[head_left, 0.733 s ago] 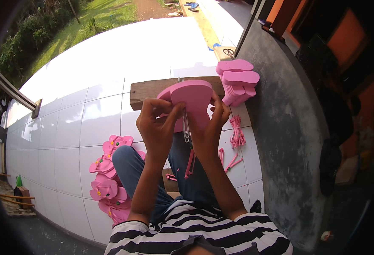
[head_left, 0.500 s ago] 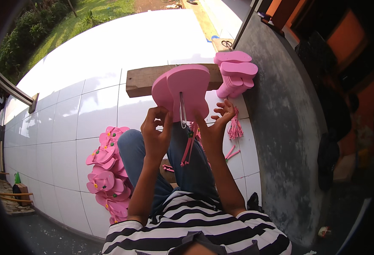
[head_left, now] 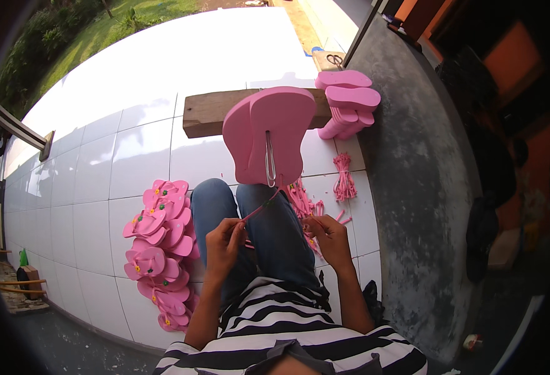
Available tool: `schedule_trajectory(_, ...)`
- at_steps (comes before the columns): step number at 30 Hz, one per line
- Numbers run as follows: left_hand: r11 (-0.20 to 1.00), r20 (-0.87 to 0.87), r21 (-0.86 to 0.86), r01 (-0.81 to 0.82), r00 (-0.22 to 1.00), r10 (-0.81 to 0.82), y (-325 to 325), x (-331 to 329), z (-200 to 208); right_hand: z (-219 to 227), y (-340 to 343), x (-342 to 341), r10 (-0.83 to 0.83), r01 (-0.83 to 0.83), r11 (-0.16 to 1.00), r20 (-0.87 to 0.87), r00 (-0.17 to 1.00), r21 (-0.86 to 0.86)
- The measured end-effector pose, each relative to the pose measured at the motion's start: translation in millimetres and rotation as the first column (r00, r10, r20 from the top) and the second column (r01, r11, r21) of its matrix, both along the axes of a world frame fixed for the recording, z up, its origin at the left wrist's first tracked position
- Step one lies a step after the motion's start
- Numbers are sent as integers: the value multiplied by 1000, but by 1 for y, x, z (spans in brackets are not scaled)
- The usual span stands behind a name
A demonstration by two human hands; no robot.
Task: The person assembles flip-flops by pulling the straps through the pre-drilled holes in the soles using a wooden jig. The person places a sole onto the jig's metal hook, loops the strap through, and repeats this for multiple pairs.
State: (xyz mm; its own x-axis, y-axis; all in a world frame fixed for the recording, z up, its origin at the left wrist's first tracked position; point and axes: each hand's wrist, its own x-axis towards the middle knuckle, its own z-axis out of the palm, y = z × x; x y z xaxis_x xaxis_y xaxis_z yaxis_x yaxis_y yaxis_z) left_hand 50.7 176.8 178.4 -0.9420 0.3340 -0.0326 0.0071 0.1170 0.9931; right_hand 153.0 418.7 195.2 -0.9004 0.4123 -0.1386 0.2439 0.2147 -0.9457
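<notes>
Remotely I see L hand [head_left: 223, 244] & R hand [head_left: 332, 240] now off the soles [head_left: 284, 115] by the block [head_left: 203, 115], L pinching the strap [head_left: 259, 210] below, R's fingers curled, can't tell on what, so imo work's shifted from soles to strap.

Looks like a house porch [head_left: 138, 228], white-tiled floor [head_left: 71, 237], green lawn [head_left: 96, 41] just beyond, sandals [head_left: 150, 260] heaped, soles [head_left: 354, 97] stacked, small workshop-style
</notes>
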Motion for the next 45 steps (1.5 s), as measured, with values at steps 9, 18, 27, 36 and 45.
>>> schedule_trajectory(9, 840, -304, 535, 90, 948, 92, 14, -39, 51, 71, 16, -19, 222, -171, 876, -63, 973, 451)
schedule_trajectory(18, 581, -130, 713, 393, 888, -441, 53, -33, 63, 97, -39, -60, 273, -378, 925, -614, 741, -45)
schedule_trajectory(27, 796, -210, 531, 291, 955, -209, 50, -62, 85, 97, -48, -82, -99, -299, 820, -637, 765, -487)
schedule_trajectory(36, 991, -720, 80, -109, 681, 133, 57, -107, 173, 95, -56, -91, -104, -180, 930, -698, 709, -321)
schedule_trajectory(45, 984, -883, -130, -121, 466, -59, 68, -113, 191, 98, -49, -90, 98, -170, 985, -672, 734, -42)
